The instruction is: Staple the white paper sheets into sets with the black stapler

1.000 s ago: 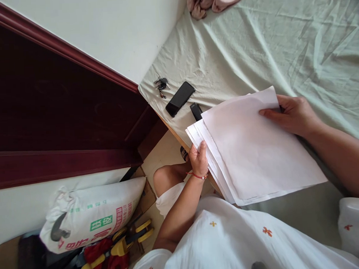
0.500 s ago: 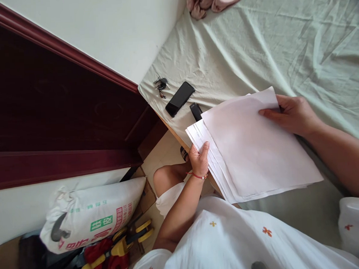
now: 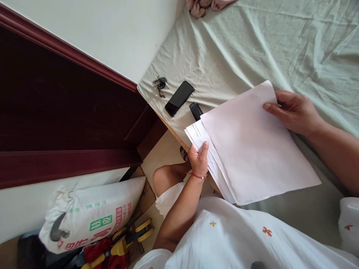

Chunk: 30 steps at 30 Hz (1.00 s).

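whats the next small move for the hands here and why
Probably ease the top paper sheet leftward with the right hand to line it up with the lower paper sheets. The right hand pinches the top paper sheet near one corner, the left hand grips the lower paper sheets, and these stick out unevenly past its left edge.

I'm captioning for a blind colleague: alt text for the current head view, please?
A person's left hand and right hand hold white paper sheets, the right near the top sheet's upper corner. Beyond, a black phone and keys lie on pale green cloth; a printed white sack rests at lower left.
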Available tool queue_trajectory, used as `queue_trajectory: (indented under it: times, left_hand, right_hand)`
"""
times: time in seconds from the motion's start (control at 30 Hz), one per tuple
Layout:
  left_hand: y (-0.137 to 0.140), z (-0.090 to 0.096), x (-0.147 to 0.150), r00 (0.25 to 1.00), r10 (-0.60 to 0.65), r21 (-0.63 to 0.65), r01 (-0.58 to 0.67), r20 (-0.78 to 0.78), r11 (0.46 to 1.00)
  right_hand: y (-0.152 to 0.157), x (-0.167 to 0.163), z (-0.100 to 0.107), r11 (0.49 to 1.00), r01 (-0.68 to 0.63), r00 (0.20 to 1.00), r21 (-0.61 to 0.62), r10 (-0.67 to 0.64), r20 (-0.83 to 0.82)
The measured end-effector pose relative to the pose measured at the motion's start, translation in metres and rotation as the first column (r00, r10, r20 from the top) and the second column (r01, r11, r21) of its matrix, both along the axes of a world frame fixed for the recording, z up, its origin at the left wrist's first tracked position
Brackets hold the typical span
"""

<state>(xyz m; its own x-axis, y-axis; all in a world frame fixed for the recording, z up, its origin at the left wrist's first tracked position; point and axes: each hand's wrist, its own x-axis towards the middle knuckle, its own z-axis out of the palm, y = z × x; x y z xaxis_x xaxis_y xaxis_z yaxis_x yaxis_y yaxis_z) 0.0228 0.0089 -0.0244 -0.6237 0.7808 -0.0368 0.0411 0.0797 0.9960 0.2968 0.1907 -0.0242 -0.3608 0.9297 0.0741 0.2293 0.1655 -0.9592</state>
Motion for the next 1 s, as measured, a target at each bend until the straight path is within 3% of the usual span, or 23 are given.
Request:
queue_trajectory:
  times: [0.63,1.0]
  left_hand:
    - [-0.0015,-0.0060,-0.0039,0.999,-0.033,-0.005,0.034,0.012,0.999]
    - [-0.0025,-0.0043,-0.0042,0.998,-0.057,-0.007,0.057,0.033,0.998]
  right_hand:
    - [-0.0008,-0.0044,0.0055,0.999,-0.032,0.998,-0.019,0.031,-0.054]
    - [0.0003,-0.0025,0.0076,0.999,-0.003,0.993,0.041,-0.001,0.115]
